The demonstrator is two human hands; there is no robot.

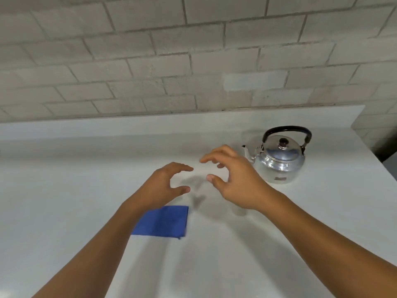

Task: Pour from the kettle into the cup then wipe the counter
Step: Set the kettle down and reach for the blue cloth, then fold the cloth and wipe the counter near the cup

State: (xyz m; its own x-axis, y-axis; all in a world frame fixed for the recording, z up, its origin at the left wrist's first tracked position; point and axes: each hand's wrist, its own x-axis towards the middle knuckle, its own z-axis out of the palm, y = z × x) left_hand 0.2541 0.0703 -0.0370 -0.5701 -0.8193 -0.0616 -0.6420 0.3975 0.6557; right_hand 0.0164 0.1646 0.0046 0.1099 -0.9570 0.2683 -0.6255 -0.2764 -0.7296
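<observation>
A shiny metal kettle (pixel 279 160) with a black arched handle and a black lid knob stands upright on the white counter (pixel 64 190), its spout pointing left. My right hand (pixel 234 179) hovers just left of the spout, fingers curved and apart, holding nothing. My left hand (pixel 165 186) hovers beside it, also open and empty, thumb and fingers facing the right hand. A folded blue cloth (pixel 165 221) lies flat on the counter under my left wrist. A small pale shape, perhaps the cup (pixel 239 211), peeks out below my right wrist, mostly hidden.
A grey-white brick wall (pixel 193 61) rises behind a low white backsplash ledge (pixel 150 123). The counter ends at a right edge (pixel 378 164) close to the kettle, with a dark gap beyond it.
</observation>
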